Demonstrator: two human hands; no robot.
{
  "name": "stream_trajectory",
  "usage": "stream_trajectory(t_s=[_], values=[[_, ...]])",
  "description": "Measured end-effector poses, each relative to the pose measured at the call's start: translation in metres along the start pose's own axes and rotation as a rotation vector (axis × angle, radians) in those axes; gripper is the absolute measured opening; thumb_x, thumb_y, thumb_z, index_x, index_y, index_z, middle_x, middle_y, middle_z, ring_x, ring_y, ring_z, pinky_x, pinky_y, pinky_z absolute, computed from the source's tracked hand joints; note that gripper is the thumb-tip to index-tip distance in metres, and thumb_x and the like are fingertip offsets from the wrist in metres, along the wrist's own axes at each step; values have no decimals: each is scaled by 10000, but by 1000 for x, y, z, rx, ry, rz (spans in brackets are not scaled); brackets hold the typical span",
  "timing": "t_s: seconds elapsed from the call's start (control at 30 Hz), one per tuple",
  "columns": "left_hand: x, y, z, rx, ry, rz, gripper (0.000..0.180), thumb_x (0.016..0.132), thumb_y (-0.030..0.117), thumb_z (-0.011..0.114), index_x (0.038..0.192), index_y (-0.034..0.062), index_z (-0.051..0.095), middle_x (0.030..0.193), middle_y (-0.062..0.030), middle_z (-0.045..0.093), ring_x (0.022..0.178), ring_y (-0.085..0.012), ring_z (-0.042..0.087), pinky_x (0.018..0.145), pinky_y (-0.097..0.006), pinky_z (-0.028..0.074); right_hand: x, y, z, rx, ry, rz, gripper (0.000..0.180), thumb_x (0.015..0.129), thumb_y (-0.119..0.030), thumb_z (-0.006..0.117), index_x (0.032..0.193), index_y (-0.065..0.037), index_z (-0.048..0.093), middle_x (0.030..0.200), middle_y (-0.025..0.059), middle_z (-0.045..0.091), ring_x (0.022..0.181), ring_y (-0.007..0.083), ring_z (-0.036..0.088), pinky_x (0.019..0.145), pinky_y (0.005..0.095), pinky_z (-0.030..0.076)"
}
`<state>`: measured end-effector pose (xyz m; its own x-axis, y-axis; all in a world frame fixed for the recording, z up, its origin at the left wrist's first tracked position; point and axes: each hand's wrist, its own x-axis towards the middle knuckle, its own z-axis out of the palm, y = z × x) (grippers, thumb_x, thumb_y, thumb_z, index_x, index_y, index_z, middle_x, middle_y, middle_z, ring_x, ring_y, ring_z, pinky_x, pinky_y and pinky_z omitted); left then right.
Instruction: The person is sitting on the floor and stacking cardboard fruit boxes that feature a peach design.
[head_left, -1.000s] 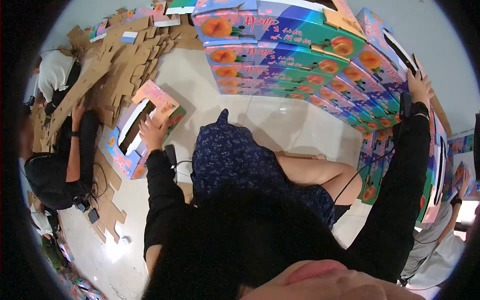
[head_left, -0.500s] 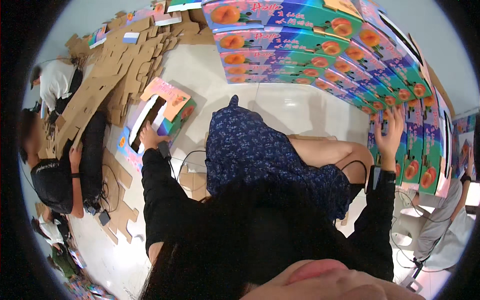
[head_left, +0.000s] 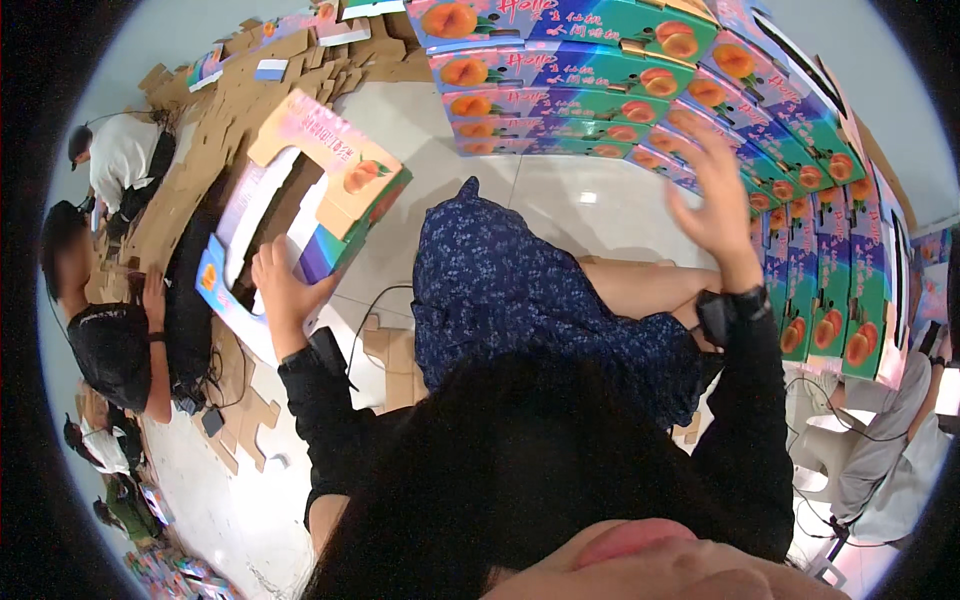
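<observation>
Box [head_left: 335, 205] is at my left, opening facing me, near the cardboard [head_left: 230, 105]. My left hand [head_left: 287, 298] clamps its near edge, fingers in the opening, thumb outside. My right hand [head_left: 718, 205], fingers spread and empty, hovers by the stacked boxes [head_left: 565, 72].
</observation>
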<state>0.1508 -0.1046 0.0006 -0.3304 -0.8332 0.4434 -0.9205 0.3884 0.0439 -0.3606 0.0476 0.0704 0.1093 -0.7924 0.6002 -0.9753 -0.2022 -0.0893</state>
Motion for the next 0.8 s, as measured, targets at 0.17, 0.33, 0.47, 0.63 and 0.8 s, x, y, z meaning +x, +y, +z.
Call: stream_trajectory(t_s=[0.17, 0.33, 0.47, 0.63, 0.8], values=[[-9, 40, -66, 27, 18, 39, 889, 443, 359, 846, 1178, 15, 485, 1033, -178, 507, 1015, -374, 470, 890, -470, 384, 76, -102, 40, 349, -93, -417, 654, 710, -301, 725, 1295, -117, 496, 1370, 173, 429, 1309, 368, 363, 1060, 485, 315], [-28, 81, -117, -90, -195, 81, 867, 406, 311, 846, 1145, 15, 504, 1033, -164, 504, 983, -374, 468, 878, -457, 379, 90, -157, 81, 540, -113, -657, 948, 633, -535, 728, 1415, -141, 364, 1418, 192, 375, 1349, 377, 293, 1104, 550, 186], [-39, 101, -124, -197, -294, 140, 850, 377, 293, 840, 1117, 24, 519, 993, -154, 495, 969, -369, 476, 868, -448, 375, 76, -181, 91, 584, -290, -679, 1051, 552, -561, 754, 1419, -122, 353, 1310, 205, 469, 1287, 389, 373, 1088, 610, 124], [-35, 125, -130, -286, -360, 192, 829, 383, 281, 835, 1109, 30, 522, 991, -146, 499, 967, -362, 480, 847, -439, 387, 48, -177, 70, 582, -435, -662, 1042, 549, -561, 728, 1403, -83, 373, 989, 170, 528, 972, 358, 537, 1090, 610, 99], [-17, 153, -120, -480, -379, 437, 886, 395, 340, 852, 1150, 22, 514, 1048, -159, 495, 981, -373, 475, 863, -440, 388, 18, -148, 7, 533, -472, -443, 934, 574, -466, 715, 1361, -57, 423, 913, 153, 503, 893, 351, 541, 1093, 603, 89]])
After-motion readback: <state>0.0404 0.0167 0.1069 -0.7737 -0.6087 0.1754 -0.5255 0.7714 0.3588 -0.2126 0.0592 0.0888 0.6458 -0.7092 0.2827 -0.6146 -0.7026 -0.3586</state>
